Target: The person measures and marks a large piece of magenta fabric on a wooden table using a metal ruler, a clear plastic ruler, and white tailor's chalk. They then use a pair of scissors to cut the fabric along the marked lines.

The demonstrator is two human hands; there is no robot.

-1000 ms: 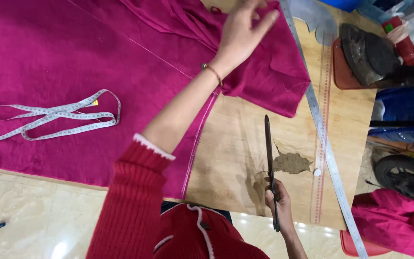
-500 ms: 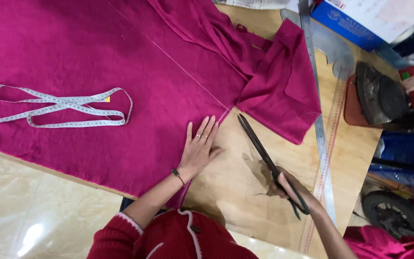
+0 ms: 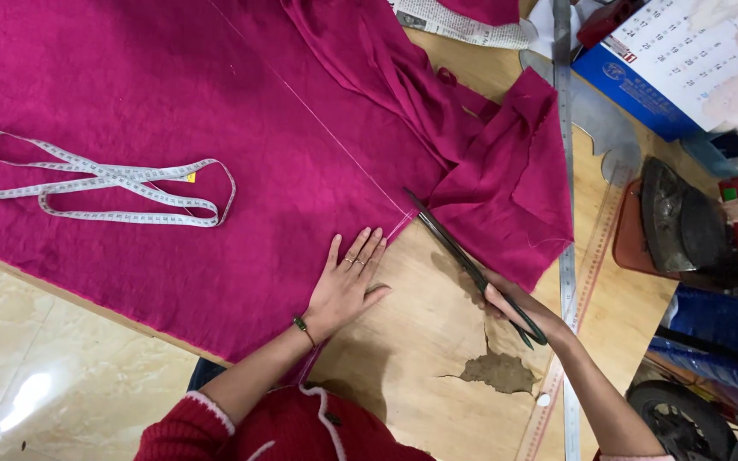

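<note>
**A:** What does the figure show?

**B:** A person at a wooden table (image 3: pixel 437 341), seen from above. The left hand (image 3: pixel 345 286) lies flat, fingers spread, on the near edge of the magenta fabric (image 3: pixel 172 111), holding nothing, only pressing down. The right hand (image 3: pixel 518 312) is closed through the handles of long dark scissors (image 3: pixel 463 260), whose tips sit at the cloth's edge, just where a pale chalk line (image 3: pixel 318 124) meets it.

**A:** Are the blades open?

**B:** Only narrowly, as far as can be told; they read nearly as one dark bar.

**A:** Where does the cloth lie?

**B:** Flat across the left and middle of the table, with a loose folded portion (image 3: pixel 497 188) bunched to the right of the blades.

**A:** What makes for a clean cut here?

**B:** In my judgement: keep the flat palm just beside the line so the cloth cannot creep, rest the lower blade on the table, align the blades with the chalk, and keep the bunched folds clear of them.

**A:** And the surroundings?

**B:** A white tape measure (image 3: pixel 104 183) lies looped on the cloth, well apart from the hands. A long metal ruler (image 3: pixel 567 256) runs along the right side; a dark iron (image 3: pixel 676 218) rests beyond it.
</note>
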